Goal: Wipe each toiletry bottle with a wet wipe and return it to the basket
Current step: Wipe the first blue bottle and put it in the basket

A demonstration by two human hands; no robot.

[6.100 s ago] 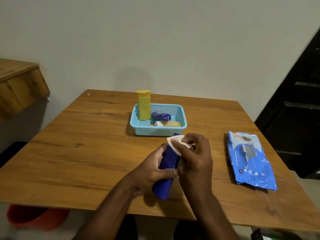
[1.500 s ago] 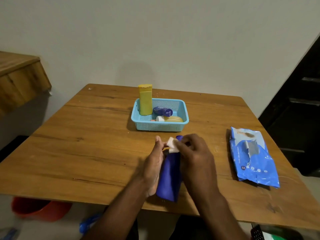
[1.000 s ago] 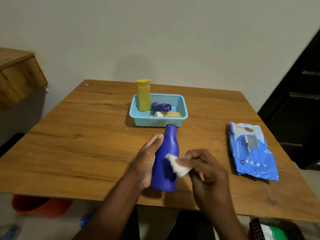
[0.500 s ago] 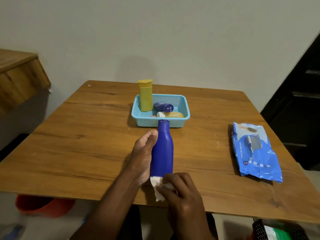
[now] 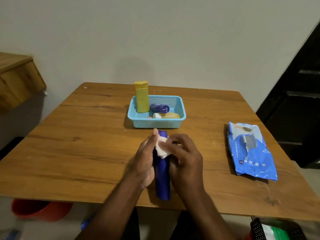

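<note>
Both forearms are bare up to the lower frame edge, with no sleeves, watch or rings visible on the left hand (image 5: 144,159) or right hand (image 5: 184,157), and something dark, perhaps trousers, shows below them.

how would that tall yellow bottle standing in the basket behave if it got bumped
The yellow bottle stands upright and rises well above the basket rim, so it would probably tip rather than slide. Its flat sides suggest it would not roll far. It looks like rigid plastic, likely not fragile.
</note>
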